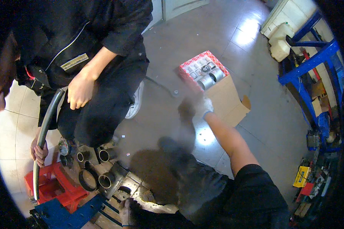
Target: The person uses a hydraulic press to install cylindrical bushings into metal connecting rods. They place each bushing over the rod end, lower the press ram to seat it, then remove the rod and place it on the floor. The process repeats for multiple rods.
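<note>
My right hand (205, 107), in a white glove and smeared by motion, reaches to the near side of an open cardboard box (235, 95) with a red-and-white patterned rim. Inside the box lie shiny metal cylinders (206, 81) and a dark ring-shaped part (206, 68). Whether the right hand holds anything does not show. At the bottom, my left hand (128, 210), in a dirty glove, is beside a blue metal frame (70, 215) and greasy metal parts (123, 192). Its fingers are too dark to make out.
A co-worker kneels at the left, one hand holding a long curved grey bar (47, 131). Dark metal sleeves (106, 180) stand near a red plastic stool (53, 183). At the right are a blue rack (309, 65), a white jug (282, 42) and a yellow box (302, 176).
</note>
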Motion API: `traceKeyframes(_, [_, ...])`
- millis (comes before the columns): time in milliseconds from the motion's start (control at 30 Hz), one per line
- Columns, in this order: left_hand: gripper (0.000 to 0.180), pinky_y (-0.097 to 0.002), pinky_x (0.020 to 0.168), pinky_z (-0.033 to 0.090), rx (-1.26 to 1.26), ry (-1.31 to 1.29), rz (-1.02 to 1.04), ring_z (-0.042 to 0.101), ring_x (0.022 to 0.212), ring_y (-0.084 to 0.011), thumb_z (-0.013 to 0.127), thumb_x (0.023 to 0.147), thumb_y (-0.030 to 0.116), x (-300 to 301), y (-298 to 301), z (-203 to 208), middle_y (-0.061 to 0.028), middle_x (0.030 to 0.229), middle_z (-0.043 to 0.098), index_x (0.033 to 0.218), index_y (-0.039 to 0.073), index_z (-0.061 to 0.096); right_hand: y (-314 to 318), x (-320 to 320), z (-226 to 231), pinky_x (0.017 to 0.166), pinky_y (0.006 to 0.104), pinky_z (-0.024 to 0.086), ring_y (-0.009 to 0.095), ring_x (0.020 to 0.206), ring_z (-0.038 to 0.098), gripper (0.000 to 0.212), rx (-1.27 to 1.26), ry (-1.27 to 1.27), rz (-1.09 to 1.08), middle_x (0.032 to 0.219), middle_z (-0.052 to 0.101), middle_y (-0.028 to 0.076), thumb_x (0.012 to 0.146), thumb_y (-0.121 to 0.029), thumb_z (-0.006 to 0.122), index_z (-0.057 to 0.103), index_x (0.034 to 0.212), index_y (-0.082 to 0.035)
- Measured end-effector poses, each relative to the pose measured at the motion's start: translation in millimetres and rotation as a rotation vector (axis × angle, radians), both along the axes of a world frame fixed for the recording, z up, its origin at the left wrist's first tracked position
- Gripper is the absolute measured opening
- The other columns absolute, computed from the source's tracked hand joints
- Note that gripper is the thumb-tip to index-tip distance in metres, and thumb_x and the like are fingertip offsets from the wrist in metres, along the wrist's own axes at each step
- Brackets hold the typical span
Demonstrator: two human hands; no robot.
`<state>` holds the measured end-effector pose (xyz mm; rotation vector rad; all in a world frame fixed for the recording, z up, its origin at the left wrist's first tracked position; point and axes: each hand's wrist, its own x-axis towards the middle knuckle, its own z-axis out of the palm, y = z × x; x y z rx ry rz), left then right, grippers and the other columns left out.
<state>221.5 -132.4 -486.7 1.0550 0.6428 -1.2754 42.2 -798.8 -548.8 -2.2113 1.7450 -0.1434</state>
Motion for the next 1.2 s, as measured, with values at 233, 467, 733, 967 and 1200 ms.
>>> traceKeyframes(233, [0.039,-0.0512,0.102,0.044,0.556,-0.991,-1.078,0.060,0.115,-0.0280,0.049,0.101,0.030,18.5,49.5,-9.9,-0.0158,0.128,0.064,0.129,0.004,0.059,-48.5,3.8,61.2,0.100,0.0469,0.050,0.038,0.120,0.061,0.060,0.232,0.037,0.027,0.127,0.063,0.023,0.085,-0.022,0.062,0.048,0.142,-0.010])
traceKeyframes(467, [0.035,-0.0434,0.095,0.046,0.618,-1.118,-0.938,0.061,0.110,-0.0271,0.055,0.097,0.022,4.4,-16.8,48.5,-0.0145,0.129,0.063,0.127,0.004,0.061,-42.4,-39.9,59.8,0.098,0.0491,0.051,0.038,0.116,0.064,0.053,0.233,0.218,0.129,0.125,0.065,0.021,0.087,-0.040,0.062,0.060,0.130,-0.009])
traceKeyframes(733, [0.019,-0.0301,0.049,0.043,0.557,-0.807,-0.237,0.054,0.058,-0.0163,0.056,0.099,0.021,-33.1,-112.1,118.1,-0.0065,0.074,0.060,0.098,0.002,0.058,-21.2,-82.5,103.9,0.083,0.0468,0.056,0.036,0.094,0.070,0.042,0.282,0.267,0.306,0.102,0.071,0.019,0.087,-0.050,0.060,0.072,0.107,-0.016])
traceKeyframes(967, [0.035,-0.0322,0.063,0.053,0.617,-0.688,-0.176,0.066,0.073,-0.0214,0.064,0.095,0.029,-32.1,-76.2,111.6,-0.0125,0.087,0.069,0.111,-0.002,0.062,-39.4,-65.9,12.0,0.094,0.0463,0.049,0.038,0.107,0.063,0.055,0.025,0.072,0.170,0.118,0.066,0.020,0.083,-0.043,0.073,0.062,0.123,-0.007])
traceKeyframes(1200, [0.040,-0.0317,0.080,0.053,0.759,-0.930,-0.445,0.068,0.087,-0.0214,0.063,0.094,0.038,-36.7,-58.1,120.9,-0.0127,0.096,0.073,0.104,0.000,0.070,-36.7,-49.1,13.3,0.089,0.0438,0.053,0.036,0.103,0.067,0.052,-0.071,0.053,0.224,0.112,0.069,0.020,0.082,-0.022,0.076,0.057,0.128,-0.006])
